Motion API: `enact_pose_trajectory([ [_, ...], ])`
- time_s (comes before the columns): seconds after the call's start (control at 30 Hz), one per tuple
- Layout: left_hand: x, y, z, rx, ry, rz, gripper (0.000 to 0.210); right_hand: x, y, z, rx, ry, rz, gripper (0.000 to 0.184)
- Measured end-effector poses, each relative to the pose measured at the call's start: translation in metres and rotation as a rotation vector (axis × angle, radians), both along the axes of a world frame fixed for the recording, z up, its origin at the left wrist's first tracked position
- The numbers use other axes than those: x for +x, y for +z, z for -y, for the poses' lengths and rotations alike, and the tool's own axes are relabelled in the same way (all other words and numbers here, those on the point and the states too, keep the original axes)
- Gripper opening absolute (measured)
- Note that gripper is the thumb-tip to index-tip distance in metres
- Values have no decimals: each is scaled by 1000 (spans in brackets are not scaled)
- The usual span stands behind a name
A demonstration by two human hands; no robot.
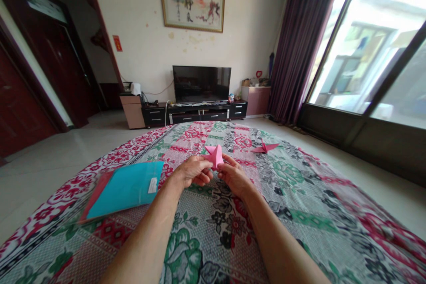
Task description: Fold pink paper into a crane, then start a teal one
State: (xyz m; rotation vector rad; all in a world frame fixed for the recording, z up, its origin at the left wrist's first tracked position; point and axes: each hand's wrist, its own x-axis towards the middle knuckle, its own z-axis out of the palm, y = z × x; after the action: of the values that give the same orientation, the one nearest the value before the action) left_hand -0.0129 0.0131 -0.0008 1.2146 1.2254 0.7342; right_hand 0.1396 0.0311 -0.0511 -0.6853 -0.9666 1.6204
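Observation:
A piece of folded pink origami paper [216, 156] with pointed flaps is held up between my two hands, over the middle of the patterned cloth. My left hand [196, 170] pinches its left lower side between thumb and fingers. On the other side, my right hand [233, 175] grips the lower right edge, with some fingers behind the paper. Farther off to the right, a finished-looking pink paper crane [265, 147] rests on the cloth, apart from both hands.
A flowered cloth [186, 248] covers the round table. Left of my forearm lies a pack of coloured paper [126, 186], blue on top, in a clear sleeve. Beyond the table stand a television [201, 84] and a low black cabinet [156, 116]. Windows and a curtain [299, 44] are at right.

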Motion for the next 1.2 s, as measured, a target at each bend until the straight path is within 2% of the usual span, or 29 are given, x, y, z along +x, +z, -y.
enact_pose_trajectory([
  [0.2,0,-3,-2,17,13,15,24,1,-2,0,-4,31,-20,53],
  [0.43,0,-3,-2,27,29,13,24,1,-3,2,60,113,-45,57],
  [0.7,1,2,2,67,14,8,28,0,-2,2,70,124,-63,55],
  [1.2,0,-2,-2,109,44,42,26,0,-1,2,46,129,-80,55],
])
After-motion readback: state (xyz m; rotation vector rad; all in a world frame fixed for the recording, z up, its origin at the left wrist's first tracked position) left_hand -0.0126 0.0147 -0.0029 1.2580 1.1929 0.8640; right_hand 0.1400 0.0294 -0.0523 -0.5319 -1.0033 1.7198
